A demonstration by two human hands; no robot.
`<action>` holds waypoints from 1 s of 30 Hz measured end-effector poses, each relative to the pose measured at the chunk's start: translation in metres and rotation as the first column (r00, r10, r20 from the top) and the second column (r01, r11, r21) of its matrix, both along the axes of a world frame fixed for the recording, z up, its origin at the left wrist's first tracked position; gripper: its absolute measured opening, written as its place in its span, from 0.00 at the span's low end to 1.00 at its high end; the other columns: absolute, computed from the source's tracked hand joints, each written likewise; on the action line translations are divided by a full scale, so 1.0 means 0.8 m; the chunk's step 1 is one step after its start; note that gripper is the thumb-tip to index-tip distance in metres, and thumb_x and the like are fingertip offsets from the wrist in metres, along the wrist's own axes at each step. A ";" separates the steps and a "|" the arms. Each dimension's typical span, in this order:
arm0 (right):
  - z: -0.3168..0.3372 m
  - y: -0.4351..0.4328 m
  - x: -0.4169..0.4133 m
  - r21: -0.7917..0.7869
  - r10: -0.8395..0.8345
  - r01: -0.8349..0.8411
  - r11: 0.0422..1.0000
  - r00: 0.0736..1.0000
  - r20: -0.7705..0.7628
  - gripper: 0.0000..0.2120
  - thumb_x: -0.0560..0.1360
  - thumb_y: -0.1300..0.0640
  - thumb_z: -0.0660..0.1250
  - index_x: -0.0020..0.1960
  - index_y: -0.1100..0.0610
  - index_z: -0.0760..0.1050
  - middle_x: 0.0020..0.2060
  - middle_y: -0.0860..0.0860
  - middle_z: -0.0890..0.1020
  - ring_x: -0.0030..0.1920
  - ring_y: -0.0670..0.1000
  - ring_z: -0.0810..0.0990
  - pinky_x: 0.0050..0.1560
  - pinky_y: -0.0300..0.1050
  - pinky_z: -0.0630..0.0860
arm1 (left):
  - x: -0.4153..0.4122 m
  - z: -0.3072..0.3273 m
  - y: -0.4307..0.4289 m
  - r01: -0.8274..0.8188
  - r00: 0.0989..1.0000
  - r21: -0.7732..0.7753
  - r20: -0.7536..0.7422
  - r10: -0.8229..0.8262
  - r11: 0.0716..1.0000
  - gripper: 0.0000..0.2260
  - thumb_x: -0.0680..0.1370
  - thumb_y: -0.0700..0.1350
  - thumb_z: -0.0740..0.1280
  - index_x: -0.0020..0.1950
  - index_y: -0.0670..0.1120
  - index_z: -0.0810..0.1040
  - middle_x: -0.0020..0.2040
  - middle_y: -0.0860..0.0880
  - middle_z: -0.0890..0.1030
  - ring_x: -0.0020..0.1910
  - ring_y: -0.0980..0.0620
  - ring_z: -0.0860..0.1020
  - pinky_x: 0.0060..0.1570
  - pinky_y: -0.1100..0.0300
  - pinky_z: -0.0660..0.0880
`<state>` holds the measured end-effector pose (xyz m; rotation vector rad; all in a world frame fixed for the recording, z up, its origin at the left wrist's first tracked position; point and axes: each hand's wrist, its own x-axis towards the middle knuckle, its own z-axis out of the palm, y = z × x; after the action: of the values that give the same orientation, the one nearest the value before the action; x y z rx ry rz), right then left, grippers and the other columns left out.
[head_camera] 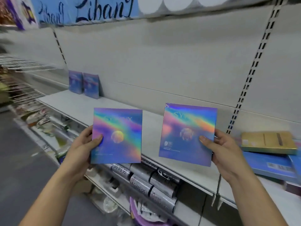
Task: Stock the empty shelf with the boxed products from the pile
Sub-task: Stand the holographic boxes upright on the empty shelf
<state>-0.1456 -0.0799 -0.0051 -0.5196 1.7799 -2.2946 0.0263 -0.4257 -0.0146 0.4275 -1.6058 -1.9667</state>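
1. Back panel: flat, matte, pale grey sheet. I see a black-slotted upright running down it at the right.

2. Shelf: a long, smooth, pale deck running from far left to near right. Most of its surface is bare.

3. Upper shelf: glossy blue packs with dark script lettering, and round white rolls to their right.

4. Lower shelf: silver cylindrical rolls with black bands, lying side by side below the shelf edge.

5. Left box and right box: flat, square, holographic cartons in blue-violet with rainbow sheen and a round emblem. Both are held upright and face-on, near the shelf's front edge.

6. Pile, shelf right end: a gold box lies flat on a blue box.

7. Standing boxes: two matching holographic cartons, upright and side by side against the back panel at the far left.

8. Hands, well apart: the left hand grips the left box by its left edge, thumb on the front face. The right hand grips the right box by its right edge, thumb likewise on the front.
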 end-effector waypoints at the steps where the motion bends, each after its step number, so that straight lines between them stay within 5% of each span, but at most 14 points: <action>1: -0.001 -0.013 0.002 0.006 0.020 -0.020 1.000 1.000 -0.004 0.47 0.46 0.39 0.85 0.61 0.56 0.81 0.52 0.53 0.87 0.48 0.51 0.87 0.42 0.46 0.84 | 0.012 -0.001 -0.011 -0.024 1.000 0.002 0.003 0.024 1.000 0.17 0.78 0.38 0.67 0.68 0.46 0.77 0.61 0.43 0.84 0.49 0.49 0.85 0.45 0.55 0.84; 6: -0.004 -0.091 0.010 0.036 0.125 -0.124 0.992 0.992 -0.010 0.33 0.56 0.49 0.80 0.60 0.56 0.81 0.52 0.54 0.87 0.47 0.51 0.87 0.42 0.46 0.84 | 0.072 -0.013 -0.072 -0.115 0.993 -0.013 0.014 0.115 0.993 0.35 0.64 0.55 0.82 0.68 0.48 0.77 0.60 0.43 0.84 0.50 0.47 0.86 0.44 0.52 0.84; 9: -0.007 -0.150 0.015 0.021 0.170 -0.170 0.985 0.985 0.011 0.22 0.65 0.59 0.76 0.58 0.57 0.81 0.50 0.54 0.88 0.45 0.50 0.87 0.41 0.44 0.83 | 0.098 -0.026 -0.115 -0.182 0.983 0.004 -0.019 0.182 0.983 0.20 0.76 0.43 0.71 0.67 0.45 0.78 0.59 0.43 0.85 0.48 0.49 0.86 0.43 0.54 0.84; 12: -0.014 -0.219 0.023 0.022 0.202 -0.203 0.979 0.979 0.023 0.14 0.73 0.68 0.71 0.57 0.57 0.81 0.48 0.53 0.88 0.44 0.50 0.87 0.40 0.43 0.83 | 0.120 -0.039 -0.168 -0.244 0.970 0.019 -0.010 0.244 0.970 0.17 0.78 0.38 0.66 0.68 0.43 0.77 0.58 0.43 0.85 0.47 0.50 0.86 0.43 0.57 0.84; 23: -0.001 -0.497 0.053 0.064 0.204 -0.202 0.977 0.979 -0.015 0.14 0.75 0.68 0.71 0.59 0.57 0.82 0.52 0.54 0.87 0.50 0.55 0.87 0.52 0.53 0.83 | 0.165 -0.028 -0.423 -0.334 0.940 0.033 -0.058 0.335 0.942 0.16 0.80 0.39 0.66 0.68 0.46 0.77 0.58 0.46 0.85 0.45 0.54 0.86 0.43 0.58 0.84; 30: 0.004 -0.603 0.043 0.062 0.154 -0.154 0.986 0.988 -0.001 0.15 0.75 0.67 0.72 0.61 0.58 0.81 0.52 0.54 0.87 0.51 0.56 0.87 0.50 0.51 0.83 | 0.149 -0.036 -0.540 -0.342 0.938 0.029 -0.046 0.343 0.939 0.17 0.80 0.41 0.66 0.69 0.45 0.77 0.60 0.45 0.84 0.46 0.54 0.85 0.43 0.59 0.83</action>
<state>-0.1110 -0.5620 -0.0017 -0.6300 1.7414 -2.1307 0.1457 -0.8576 -0.0436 0.6161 -1.3732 -1.7161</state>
